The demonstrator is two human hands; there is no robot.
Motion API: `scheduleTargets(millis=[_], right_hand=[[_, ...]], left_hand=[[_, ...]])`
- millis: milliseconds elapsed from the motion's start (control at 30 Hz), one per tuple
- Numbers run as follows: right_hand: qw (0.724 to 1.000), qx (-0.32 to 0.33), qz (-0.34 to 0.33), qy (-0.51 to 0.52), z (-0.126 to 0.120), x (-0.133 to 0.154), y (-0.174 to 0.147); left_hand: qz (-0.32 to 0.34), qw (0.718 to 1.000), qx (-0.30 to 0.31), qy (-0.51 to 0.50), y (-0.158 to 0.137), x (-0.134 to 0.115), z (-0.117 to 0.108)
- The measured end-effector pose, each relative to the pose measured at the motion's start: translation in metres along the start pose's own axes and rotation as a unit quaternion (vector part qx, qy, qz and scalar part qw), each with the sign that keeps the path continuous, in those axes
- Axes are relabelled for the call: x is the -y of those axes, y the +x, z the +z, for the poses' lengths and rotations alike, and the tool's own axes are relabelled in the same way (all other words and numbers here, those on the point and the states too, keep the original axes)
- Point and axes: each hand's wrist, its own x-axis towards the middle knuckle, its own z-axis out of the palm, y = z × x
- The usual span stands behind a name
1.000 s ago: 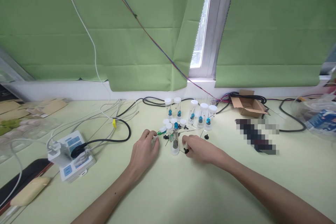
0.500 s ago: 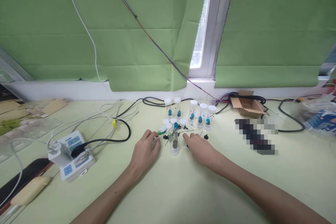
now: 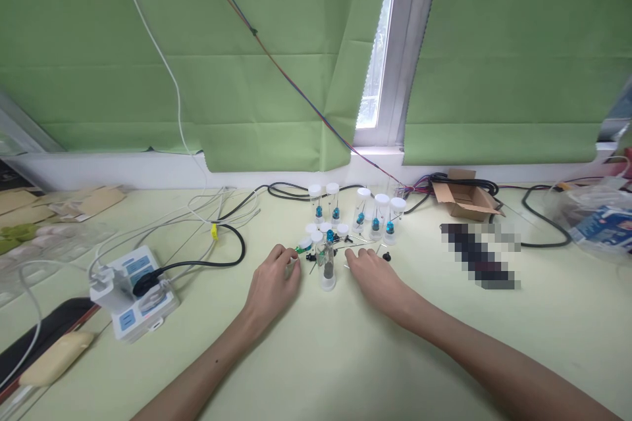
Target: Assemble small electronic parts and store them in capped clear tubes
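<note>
My left hand (image 3: pixel 274 277) rests on the table with its fingers curled in and its thumb near the index finger. Whatever its fingertips hold is hidden, and a small green part (image 3: pixel 299 250) shows just beyond them. A clear tube (image 3: pixel 327 276) with dark contents and a blue piece at its top stands upright between my hands. On its right, my right hand (image 3: pixel 372 273) is closed, palm down, with the end of a thin metal rod (image 3: pixel 347 267) poking out at the fingers. Small black parts (image 3: pixel 311 257) and white caps (image 3: pixel 316 236) lie around the tube.
Several white-capped tubes (image 3: pixel 376 223) with blue pieces inside stand behind the loose parts. A black knob-like part (image 3: pixel 386 256) lies beside my right hand. There is a power strip (image 3: pixel 143 329) with cables at the left, and an open cardboard box (image 3: pixel 467 207) at the back right.
My right hand's fingers have shifted slightly, and the rod end under them sits a little farther from me. A black bit beneath those fingers no longer shows. My left hand stays in place.
</note>
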Motion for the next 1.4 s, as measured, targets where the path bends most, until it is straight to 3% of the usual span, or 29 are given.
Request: scheduleTargets(millis=[1400], right_hand=[[0.997, -0.014, 0.055, 0.048, -0.007, -0.011, 0.003]], left_hand=[[0.005, 1.000, -0.003, -0.009, 0.000, -0.003, 0.001]])
